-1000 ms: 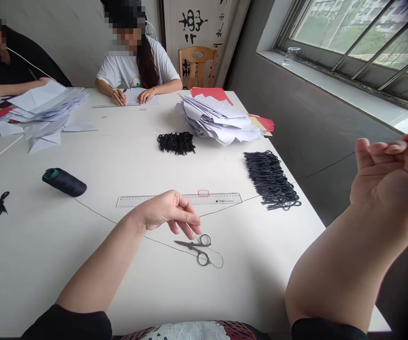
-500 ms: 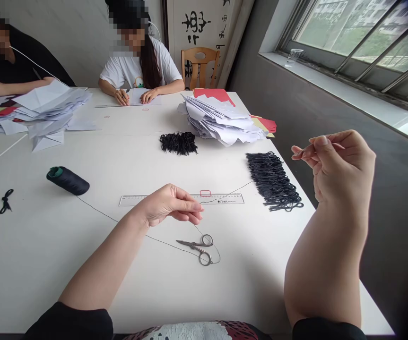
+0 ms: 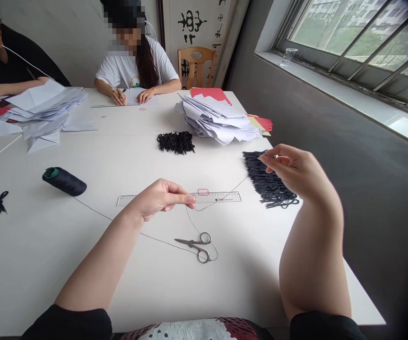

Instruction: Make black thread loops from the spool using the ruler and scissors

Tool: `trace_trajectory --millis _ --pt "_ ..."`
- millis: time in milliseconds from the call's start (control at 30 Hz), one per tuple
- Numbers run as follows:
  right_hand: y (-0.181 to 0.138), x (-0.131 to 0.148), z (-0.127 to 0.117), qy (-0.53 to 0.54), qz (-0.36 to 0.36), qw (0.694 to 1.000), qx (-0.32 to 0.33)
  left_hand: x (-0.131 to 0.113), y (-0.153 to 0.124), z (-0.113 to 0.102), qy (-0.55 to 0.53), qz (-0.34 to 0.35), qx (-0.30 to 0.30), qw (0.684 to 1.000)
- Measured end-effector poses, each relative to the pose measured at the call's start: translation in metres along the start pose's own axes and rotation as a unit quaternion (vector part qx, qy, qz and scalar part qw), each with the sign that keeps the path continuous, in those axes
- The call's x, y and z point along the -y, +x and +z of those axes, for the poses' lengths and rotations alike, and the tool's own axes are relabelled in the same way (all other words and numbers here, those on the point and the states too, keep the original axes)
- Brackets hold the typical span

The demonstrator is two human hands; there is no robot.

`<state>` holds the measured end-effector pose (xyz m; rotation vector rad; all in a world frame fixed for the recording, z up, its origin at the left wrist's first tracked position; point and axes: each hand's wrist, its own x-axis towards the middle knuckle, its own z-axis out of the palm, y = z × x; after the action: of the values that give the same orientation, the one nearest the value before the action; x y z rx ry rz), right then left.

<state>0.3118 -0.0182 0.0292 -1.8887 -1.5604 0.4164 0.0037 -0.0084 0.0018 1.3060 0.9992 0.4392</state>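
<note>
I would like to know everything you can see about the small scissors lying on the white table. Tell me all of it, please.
The small scissors look like grey metal. Their two narrow, pointed blades are closed and aim left, with two oval finger rings on the right. They lie flat on the white table, below the clear plastic ruler. A thin dark thread runs beside them and curves around the rings; it may touch them. No hand touches them.

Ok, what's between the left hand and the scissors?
Head view: only a thin dark thread, running from the left hand down to the scissors, over the white table top.
</note>
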Motion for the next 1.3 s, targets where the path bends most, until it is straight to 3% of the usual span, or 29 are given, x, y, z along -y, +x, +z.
trace_trajectory --millis 200,333,400,467,533,633,767,867,1067,1300 --pt "0.002 -0.012 0.043 -0.153 -0.039 0.978 0.134 -0.001 -0.004 -0.013 0.018 -0.013 -0.091 0.996" --pt "-0.026 -0.014 0.067 -0.261 -0.074 0.954 0.127 -0.001 -0.004 -0.015 -0.005 -0.023 -0.078 0.997" --pt "-0.05 -0.009 0.074 -0.215 -0.135 0.953 0.165 0.0 -0.003 -0.013 -0.007 -0.018 -0.068 0.998" --pt "-0.073 -0.005 0.081 -0.135 -0.198 0.937 0.255 0.0 -0.002 -0.012 -0.009 -0.003 -0.059 0.998" --pt "-0.092 -0.004 0.089 -0.079 -0.216 0.919 0.321 -0.001 -0.003 -0.012 -0.023 0.009 -0.052 0.998" --pt "-0.107 -0.009 0.099 -0.025 -0.2 0.909 0.364 -0.006 -0.009 -0.013 -0.077 0.022 -0.04 0.996" --pt "-0.113 -0.012 0.103 -0.009 -0.202 0.9 0.387 -0.015 -0.022 -0.018 -0.163 0.046 -0.036 0.985" --pt "-0.113 -0.009 0.099 -0.032 -0.206 0.895 0.394 -0.017 -0.025 -0.023 -0.2 0.06 -0.072 0.975" --pt "-0.121 -0.009 0.089 -0.191 -0.235 0.883 0.359 -0.011 -0.017 -0.029 -0.169 0.044 -0.151 0.973" --pt "-0.136 -0.016 0.09 -0.319 -0.257 0.848 0.337 -0.009 -0.013 -0.02 -0.133 0.009 -0.125 0.983"
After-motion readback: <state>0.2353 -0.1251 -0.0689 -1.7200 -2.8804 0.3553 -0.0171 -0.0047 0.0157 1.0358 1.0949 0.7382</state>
